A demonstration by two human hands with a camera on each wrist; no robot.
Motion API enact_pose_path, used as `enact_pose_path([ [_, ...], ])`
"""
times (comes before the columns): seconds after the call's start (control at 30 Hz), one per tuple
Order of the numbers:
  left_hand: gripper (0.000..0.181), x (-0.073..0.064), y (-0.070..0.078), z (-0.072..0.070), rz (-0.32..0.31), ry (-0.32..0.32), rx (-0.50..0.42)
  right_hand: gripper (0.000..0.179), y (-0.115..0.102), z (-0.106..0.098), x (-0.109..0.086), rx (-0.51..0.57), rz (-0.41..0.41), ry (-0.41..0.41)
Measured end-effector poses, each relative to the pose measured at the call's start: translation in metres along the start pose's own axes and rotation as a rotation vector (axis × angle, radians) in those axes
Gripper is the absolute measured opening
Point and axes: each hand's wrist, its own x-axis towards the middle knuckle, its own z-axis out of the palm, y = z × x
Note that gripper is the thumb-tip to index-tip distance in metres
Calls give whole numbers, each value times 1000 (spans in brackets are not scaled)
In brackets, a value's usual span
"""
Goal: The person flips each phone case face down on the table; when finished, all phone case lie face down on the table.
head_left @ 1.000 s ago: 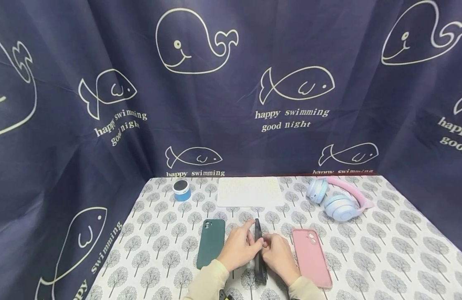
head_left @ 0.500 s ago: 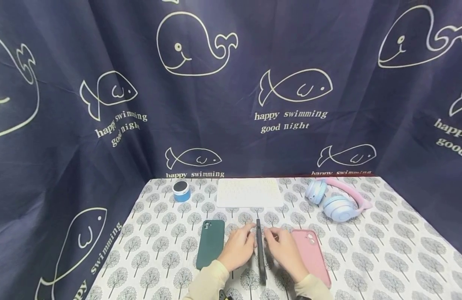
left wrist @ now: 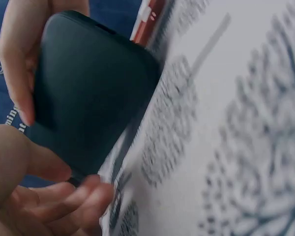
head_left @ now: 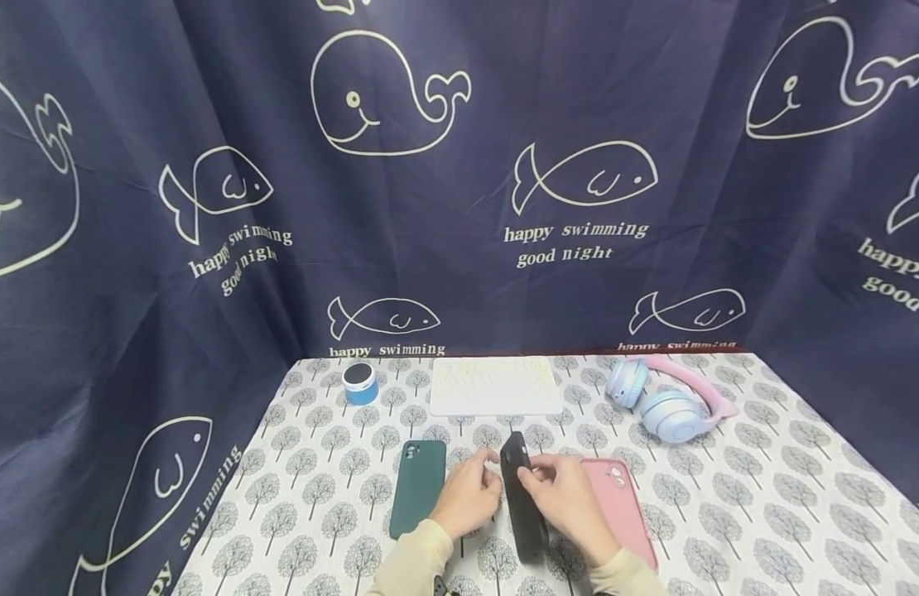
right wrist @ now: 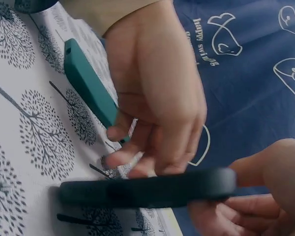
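Note:
A black phone case point(head_left: 522, 513) stands tilted on its long edge at the middle of the table, its back turned to the left. My right hand point(head_left: 571, 501) pinches it near the far end, thumb on the back and fingers behind. In the right wrist view, the dark side edge point(right wrist: 147, 191) of the case shows. Whether a phone is inside I cannot tell. My left hand point(head_left: 469, 494) is just left of the case, its fingers loosely bent, fingertips close to the far end. A green phone case point(head_left: 418, 488) lies left of it, a pink one point(head_left: 616, 505) partly under my right forearm.
Behind the hands a white keyboard point(head_left: 495, 386) lies near the table's far edge. A small blue and white speaker point(head_left: 360, 384) stands at the back left. Blue and pink headphones point(head_left: 671, 401) lie at the back right. A dark blue curtain point(head_left: 459, 248) hangs behind the tree-patterned tablecloth point(head_left: 333, 497).
The black phone case, edge-on before, has turned so its back shows. My right hand, apart from it half a second ago, now grips its far end. My left hand has drawn back slightly.

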Motion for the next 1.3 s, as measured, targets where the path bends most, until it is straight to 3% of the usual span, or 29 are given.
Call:
enact_pose_path([
  [0.13, 30, 2, -7, 0, -18, 7, -3, 26, -1, -2, 0, 106, 28, -10],
  [0.33, 38, 4, -8, -5, -51, -30, -128, 30, -1, -3, 1, 257, 78, 20],
  [0.4, 38, 4, -6, -9, -57, -25, -153, 29, -1, -4, 2, 260, 90, 45],
  [0.67, 32, 6, -3, -16, -75, -31, -244, 31, 4, -6, 5, 138, 112, 107],
  [0.9, 24, 1, -2, -15, -75, -61, -136, 30, 17, -3, 6, -38, 89, 101],
  [1.03, 22, -1, -5, -9, -92, -89, -119, 33, 26, 0, 8, -119, 79, 80],
  [1.2, 23, -1, -7, -1, -96, -51, -31, 32, 33, 3, 7, -241, 40, 44],
  [1.3, 14, -1, -6, 1, -77, -22, 57, 26, 35, 3, 7, -295, 15, 39],
])
